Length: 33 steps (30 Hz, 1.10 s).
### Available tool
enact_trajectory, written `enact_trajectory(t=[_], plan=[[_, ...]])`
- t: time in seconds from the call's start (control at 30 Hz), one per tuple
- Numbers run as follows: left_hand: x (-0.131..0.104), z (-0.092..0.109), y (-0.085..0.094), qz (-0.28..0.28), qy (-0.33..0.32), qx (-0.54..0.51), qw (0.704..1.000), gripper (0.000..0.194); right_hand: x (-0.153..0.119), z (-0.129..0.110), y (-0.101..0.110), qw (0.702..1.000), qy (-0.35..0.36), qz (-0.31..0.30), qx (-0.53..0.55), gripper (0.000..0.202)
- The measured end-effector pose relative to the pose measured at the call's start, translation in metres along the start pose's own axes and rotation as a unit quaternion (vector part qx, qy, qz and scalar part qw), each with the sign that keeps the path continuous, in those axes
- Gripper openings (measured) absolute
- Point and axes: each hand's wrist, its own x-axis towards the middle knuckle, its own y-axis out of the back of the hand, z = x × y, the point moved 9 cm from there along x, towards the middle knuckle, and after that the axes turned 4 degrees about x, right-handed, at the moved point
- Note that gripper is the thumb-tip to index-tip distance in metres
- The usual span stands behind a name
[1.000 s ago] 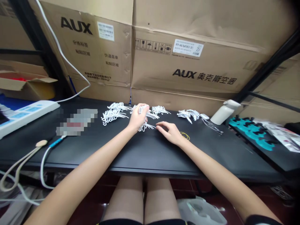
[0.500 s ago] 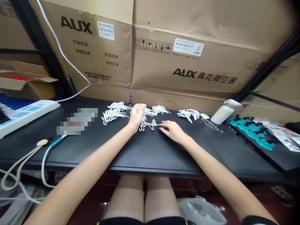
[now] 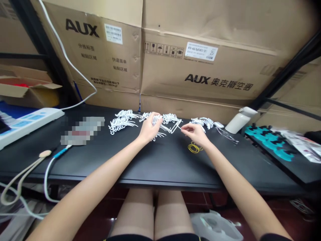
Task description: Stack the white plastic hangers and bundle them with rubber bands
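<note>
My left hand (image 3: 149,130) is closed around a bundle of white wire hooks (image 3: 156,119) over the middle of the desk. Just to its right, my right hand (image 3: 197,132) pinches the end of a white wire hook (image 3: 177,126) between thumb and fingertips. A few loose hooks (image 3: 159,135) lie on the desk beneath my left hand. Heaps of similar hooks (image 3: 120,124) rest to the left, with another heap (image 3: 171,117) behind my hands and one (image 3: 207,123) partly hidden behind my right hand. Yellow rubber bands (image 3: 194,147) lie below my right wrist.
A white bottle (image 3: 240,119) and a pair of glasses (image 3: 227,135) stand right of the hooks. Teal parts (image 3: 271,142) lie farther right. On the left are a power strip (image 3: 32,124) and cables. Large cardboard boxes (image 3: 200,67) back the black desk (image 3: 160,167).
My right hand has moved right and up from the desk and now pinches a hook. The rubber bands have come into view. My left hand has shifted slightly right with its bundle.
</note>
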Motion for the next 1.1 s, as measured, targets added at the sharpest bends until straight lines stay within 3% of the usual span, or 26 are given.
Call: enact_trajectory(t=[0.2,0.43,0.67,0.87,1.1], plan=[[-0.006,0.018,-0.002,-0.019,-0.057,0.106,0.993,0.026,-0.001,-0.008,-0.008,0.996,0.008,-0.025,0.091,0.022],[-0.007,0.023,0.0,-0.007,-0.066,0.126,0.99,0.027,0.0,-0.009,-0.005,0.997,0.025,-0.008,0.075,0.024],[-0.007,0.028,0.002,0.008,-0.086,0.128,0.988,0.027,-0.005,-0.019,0.015,0.989,0.082,0.119,0.03,0.019],[-0.009,0.03,-0.004,-0.001,-0.116,0.15,0.982,0.029,-0.012,-0.042,-0.003,0.987,0.125,0.093,0.027,0.014],[-0.014,0.033,-0.015,-0.032,-0.145,0.184,0.972,0.031,-0.015,-0.043,-0.021,0.989,0.117,0.059,0.06,0.014]])
